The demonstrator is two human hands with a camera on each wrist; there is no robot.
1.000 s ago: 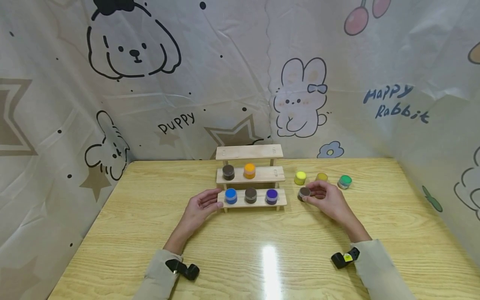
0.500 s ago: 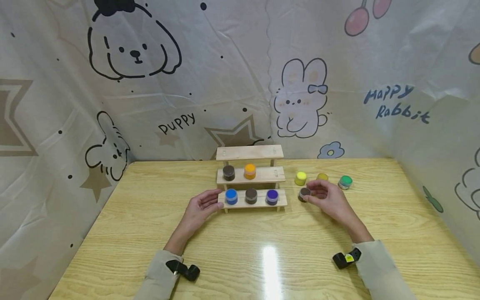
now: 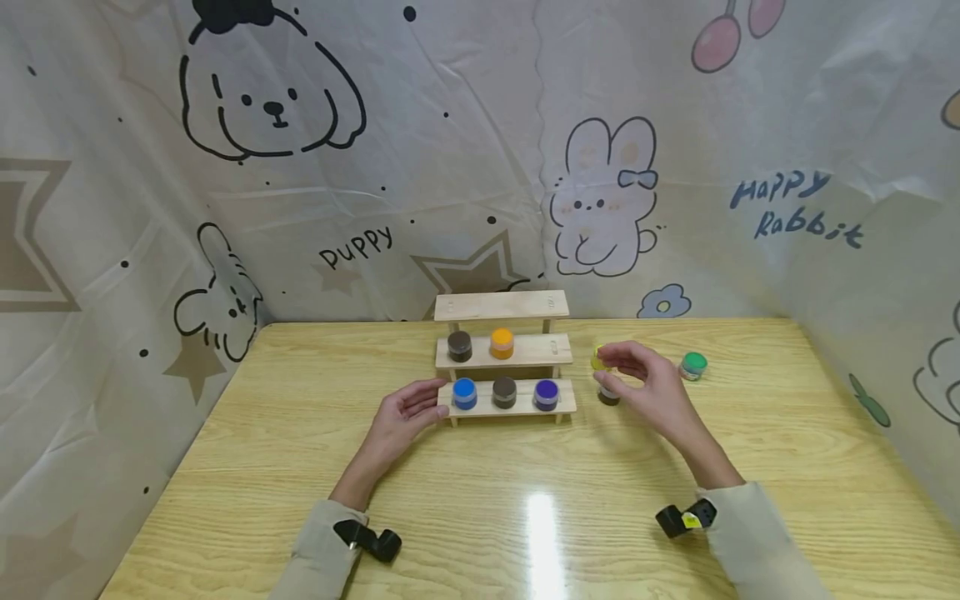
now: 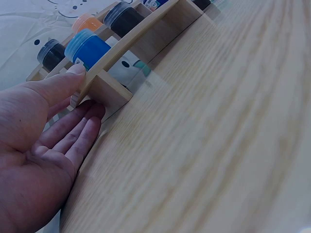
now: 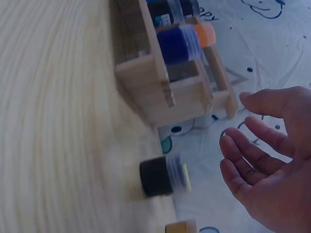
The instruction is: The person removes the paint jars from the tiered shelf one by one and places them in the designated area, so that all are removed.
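In the head view a three-tier wooden display stand point(image 3: 501, 306) stands at the table's back. My left hand point(image 3: 401, 421) holds its lower left end, thumb on the shelf's edge and fingers underneath, as the left wrist view shows. A blue paint jar point(image 4: 92, 50) stands close to that thumb. My right hand point(image 3: 654, 398) hovers right of the stand, fingers spread and nothing between them. Below its thumb a dark paint jar point(image 3: 608, 398) stands on the table. The yellow paint jar point(image 3: 597, 360) is partly hidden behind the fingers.
The bottom tier also bears a dark jar point(image 3: 504, 392) and a purple jar point(image 3: 546, 395). On the middle tier sit a black jar point(image 3: 460, 346) and an orange jar point(image 3: 502, 343). A green jar point(image 3: 693, 365) stands farther right, before the patterned backdrop point(image 3: 465, 167).
The right hand has let go of the dark jar and risen slightly up and left, now overlapping the yellow jar. The left hand stays at the stand.
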